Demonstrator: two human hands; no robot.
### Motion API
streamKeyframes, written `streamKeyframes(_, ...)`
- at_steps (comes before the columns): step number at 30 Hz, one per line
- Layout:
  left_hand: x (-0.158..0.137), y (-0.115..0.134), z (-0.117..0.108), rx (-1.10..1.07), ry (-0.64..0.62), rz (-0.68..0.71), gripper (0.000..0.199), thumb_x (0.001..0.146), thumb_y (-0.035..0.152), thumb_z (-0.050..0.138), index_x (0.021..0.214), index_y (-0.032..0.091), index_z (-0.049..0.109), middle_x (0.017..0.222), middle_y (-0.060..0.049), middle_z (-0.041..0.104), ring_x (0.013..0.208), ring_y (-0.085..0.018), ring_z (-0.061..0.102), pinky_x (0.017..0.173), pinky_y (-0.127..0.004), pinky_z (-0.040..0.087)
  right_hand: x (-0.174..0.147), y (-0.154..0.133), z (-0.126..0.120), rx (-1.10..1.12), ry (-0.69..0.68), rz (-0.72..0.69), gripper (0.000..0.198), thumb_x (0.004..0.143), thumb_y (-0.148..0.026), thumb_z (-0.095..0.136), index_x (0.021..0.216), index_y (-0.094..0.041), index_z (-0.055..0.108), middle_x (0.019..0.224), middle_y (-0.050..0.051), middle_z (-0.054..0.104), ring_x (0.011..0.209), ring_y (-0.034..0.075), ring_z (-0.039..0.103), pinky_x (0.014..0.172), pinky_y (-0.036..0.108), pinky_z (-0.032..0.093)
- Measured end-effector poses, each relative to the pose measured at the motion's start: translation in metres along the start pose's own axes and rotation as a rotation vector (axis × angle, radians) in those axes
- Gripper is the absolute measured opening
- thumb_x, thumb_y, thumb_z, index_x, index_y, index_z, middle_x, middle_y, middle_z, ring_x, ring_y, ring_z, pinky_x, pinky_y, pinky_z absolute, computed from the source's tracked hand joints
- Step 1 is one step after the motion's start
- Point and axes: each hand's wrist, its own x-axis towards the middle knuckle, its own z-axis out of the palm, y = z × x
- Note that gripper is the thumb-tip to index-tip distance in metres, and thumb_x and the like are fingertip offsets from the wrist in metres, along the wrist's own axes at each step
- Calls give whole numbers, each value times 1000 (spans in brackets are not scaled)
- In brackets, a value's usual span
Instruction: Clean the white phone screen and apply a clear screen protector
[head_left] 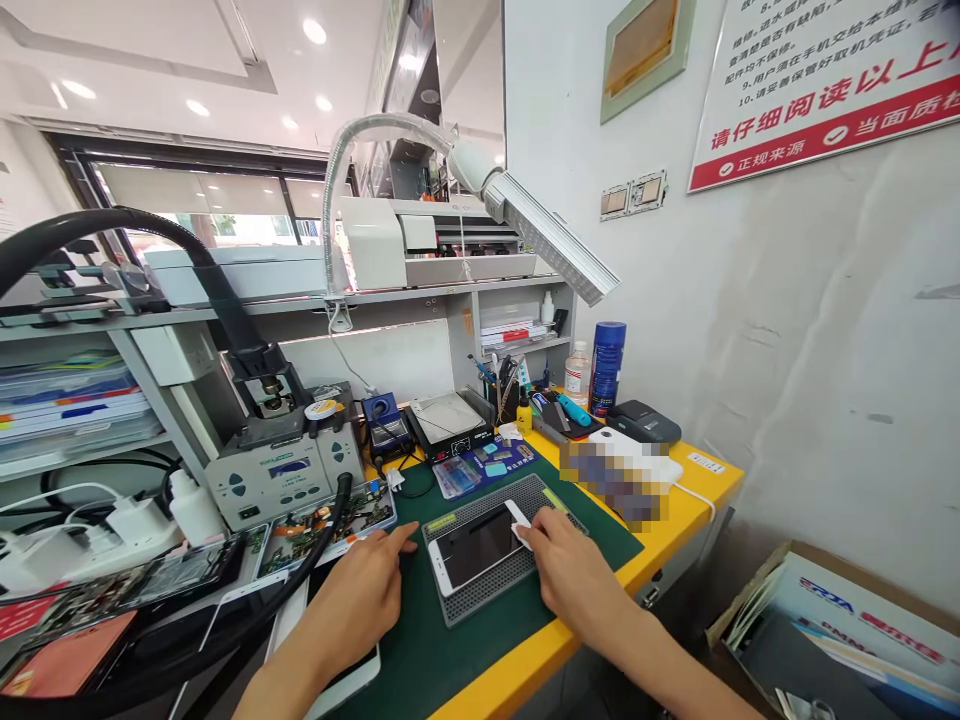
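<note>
A white-framed smartphone (469, 552) with a dark screen lies on a grey perforated pad (480, 605) on the green mat. My right hand (562, 565) is closed in a pinch at the phone's upper right end. Between its fingertips a small white wipe (519, 536) shows, touching the glass; most of it is hidden by the fingers. To the left of the pad, my left hand (365, 585) rests near the mat, fingers stretched out and holding nothing. A white tablet-like device (364, 672) sits partly beneath my left forearm.
Left of the mat stand a grey rework station (289, 475) and a tray of circuit boards (375, 508). A black hose (319, 550) curves past my left arm. Behind the pad are a heating plate (450, 425) and a yellow bottle (524, 412). A lamp (555, 235) hangs overhead.
</note>
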Motion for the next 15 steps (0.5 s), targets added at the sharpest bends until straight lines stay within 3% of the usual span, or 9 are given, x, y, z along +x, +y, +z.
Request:
streamKeyframes(8, 0, -1, 3, -20, 28, 22, 51, 91, 14, 35, 141, 18, 45, 124, -10, 65, 118, -26, 57, 97, -41, 44, -7, 27, -2, -31, 10, -170, 57, 80, 2, 43, 133, -15, 55, 118, 14, 56, 106, 29, 51, 81, 40, 52)
streamKeyframes(15, -2, 0, 1, -26, 18, 17, 50, 92, 15, 35, 141, 20, 45, 124, -9, 65, 117, -25, 57, 96, -39, 45, 2, 36, -9, -19, -9, -268, 56, 84, -6, 44, 137, -19, 52, 131, 11, 55, 114, 30, 48, 98, 47, 43)
